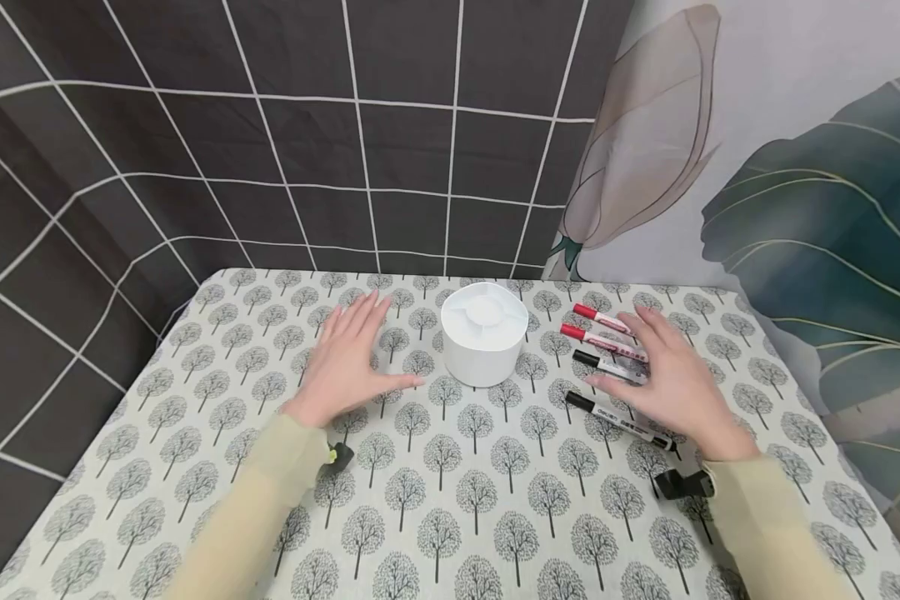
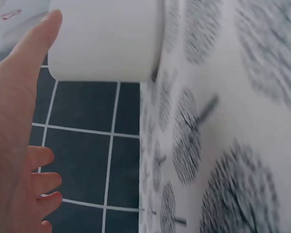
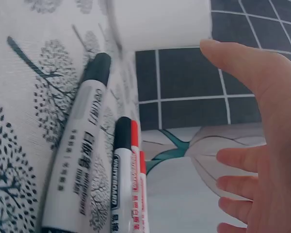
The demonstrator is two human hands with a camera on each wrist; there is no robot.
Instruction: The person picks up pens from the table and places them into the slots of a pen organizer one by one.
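A white round container [image 1: 482, 354] with a divided top stands upright near the middle of the table. To its left, my left hand [image 1: 348, 354] hovers with fingers spread and thumb toward it, holding nothing. On the other side my right hand [image 1: 671, 379] is held over the marker pens, fingers apart and nothing gripped. Two red-capped markers [image 1: 603, 342] lie side by side, partly hidden by that hand. Nearer to me are a black-capped marker [image 1: 607, 367] and a larger black-capped whiteboard marker [image 3: 77, 155]. In the left wrist view the container [image 2: 106, 39] is apart from the fingers.
A cloth with a tree print [image 1: 438, 500] covers the table. Behind it hangs a dark curtain with white grid lines [image 1: 405, 150], and a floral curtain [image 1: 817, 167] hangs at the right. Each wrist wears a small black device, such as the right one [image 1: 682, 483].
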